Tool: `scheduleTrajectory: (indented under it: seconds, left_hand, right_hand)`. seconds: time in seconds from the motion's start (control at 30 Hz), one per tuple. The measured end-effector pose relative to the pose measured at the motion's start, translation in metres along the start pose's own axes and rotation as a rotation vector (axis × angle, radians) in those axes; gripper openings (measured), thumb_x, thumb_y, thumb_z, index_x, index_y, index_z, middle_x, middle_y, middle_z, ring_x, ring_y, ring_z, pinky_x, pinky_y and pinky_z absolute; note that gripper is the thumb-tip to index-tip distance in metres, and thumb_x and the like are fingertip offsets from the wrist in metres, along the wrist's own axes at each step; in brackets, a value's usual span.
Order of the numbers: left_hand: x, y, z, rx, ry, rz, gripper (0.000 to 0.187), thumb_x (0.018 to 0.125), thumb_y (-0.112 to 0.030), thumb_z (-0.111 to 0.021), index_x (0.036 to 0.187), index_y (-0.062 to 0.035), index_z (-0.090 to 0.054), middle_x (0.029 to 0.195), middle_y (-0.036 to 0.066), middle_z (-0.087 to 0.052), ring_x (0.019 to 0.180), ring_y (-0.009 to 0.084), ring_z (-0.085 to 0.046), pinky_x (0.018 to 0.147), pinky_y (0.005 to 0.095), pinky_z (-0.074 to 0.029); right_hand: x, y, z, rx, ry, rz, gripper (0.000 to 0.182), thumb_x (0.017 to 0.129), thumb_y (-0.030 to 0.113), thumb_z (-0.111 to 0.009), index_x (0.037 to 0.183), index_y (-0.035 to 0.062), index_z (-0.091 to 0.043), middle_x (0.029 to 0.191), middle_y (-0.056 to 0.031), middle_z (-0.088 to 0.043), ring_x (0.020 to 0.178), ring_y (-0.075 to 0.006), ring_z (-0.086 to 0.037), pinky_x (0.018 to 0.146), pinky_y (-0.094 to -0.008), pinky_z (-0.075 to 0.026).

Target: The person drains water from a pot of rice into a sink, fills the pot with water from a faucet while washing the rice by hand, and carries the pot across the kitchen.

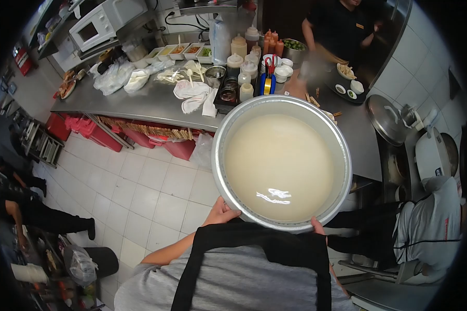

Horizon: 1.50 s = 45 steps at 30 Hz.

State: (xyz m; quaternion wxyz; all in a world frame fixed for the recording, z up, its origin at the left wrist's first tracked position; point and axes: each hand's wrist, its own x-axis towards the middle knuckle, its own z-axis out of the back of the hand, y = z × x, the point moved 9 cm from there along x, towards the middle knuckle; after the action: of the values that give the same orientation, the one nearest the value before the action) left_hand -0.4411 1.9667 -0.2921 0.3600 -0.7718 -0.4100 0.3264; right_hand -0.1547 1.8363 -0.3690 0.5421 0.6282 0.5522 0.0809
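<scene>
A large round metal pot (220,155), full of cloudy cream-coloured liquid (280,160), is held up in front of my chest. My left hand (221,212) grips its lower left side, with the thumb near the rim and the other fingers partly hidden below. On the lower right, my right hand (318,226) has its thumb at the rim; the rest of that hand is hidden behind the pot and my apron. Light glints off the liquid's surface near me. The pot's far edge overlaps the steel counter (140,106) in view.
Sauce bottles (238,46), a folded cloth (192,97) and plastic bags (114,76) crowd the counter. One person (334,31) stands behind it; another (425,223) is close on my right, beside pots. A black bin (102,262) and a person in black trousers (62,215) are left.
</scene>
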Motion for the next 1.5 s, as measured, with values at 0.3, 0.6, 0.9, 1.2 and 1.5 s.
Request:
scheduleTrajectory:
  seconds: [0.3,0.6,0.9,1.2,1.5]
  left_hand:
    - [-0.001,0.005,0.002,0.012,0.054,0.037,0.054,0.079,0.001,-0.055,0.126,0.0020,-0.029,0.112,0.010,-0.053,0.101,0.0138,-0.053,0.087,0.0270,-0.041]
    - [0.001,0.003,0.006,0.054,0.084,0.025,0.056,0.079,0.002,-0.054,0.127,0.0030,-0.024,0.110,0.012,-0.054,0.096,0.0127,-0.056,0.080,0.0244,-0.044]
    - [-0.001,-0.003,0.000,0.009,0.094,0.014,0.060,0.079,0.002,-0.055,0.129,0.0033,-0.022,0.109,0.011,-0.053,0.094,0.0122,-0.055,0.079,0.0240,-0.045]
    - [0.001,0.000,0.003,0.010,0.066,0.000,0.059,0.078,0.003,-0.053,0.128,0.0029,-0.023,0.104,0.011,-0.056,0.088,0.0106,-0.057,0.073,0.0233,-0.046]
    - [-0.001,-0.005,-0.001,0.021,0.072,0.008,0.057,0.078,0.003,-0.053,0.128,0.0017,-0.025,0.101,0.009,-0.055,0.082,0.0097,-0.056,0.069,0.0233,-0.045]
  right_hand:
    - [0.000,-0.014,-0.005,0.049,0.104,-0.225,0.057,0.087,0.040,-0.048,0.132,0.0076,-0.034,0.134,-0.0128,-0.039,0.120,-0.0301,-0.040,0.103,-0.0439,-0.029]
    - [-0.017,-0.007,-0.019,0.037,0.073,-0.373,0.061,0.086,0.047,-0.045,0.133,0.0086,-0.033,0.134,-0.0132,-0.039,0.118,-0.0304,-0.042,0.101,-0.0430,-0.032]
    - [-0.018,-0.004,-0.015,-0.070,0.013,-0.440,0.066,0.086,0.050,-0.044,0.135,0.0082,-0.030,0.135,-0.0140,-0.038,0.119,-0.0304,-0.042,0.102,-0.0408,-0.031]
    - [-0.019,-0.002,-0.022,-0.046,0.089,-0.418,0.068,0.085,0.051,-0.044,0.136,0.0078,-0.028,0.135,-0.0136,-0.037,0.120,-0.0300,-0.041,0.103,-0.0398,-0.030]
    - [-0.036,0.019,-0.057,0.169,0.049,-0.263,0.044,0.087,0.029,-0.052,0.122,0.0029,-0.046,0.121,-0.0138,-0.051,0.111,-0.0270,-0.049,0.098,-0.0384,-0.036]
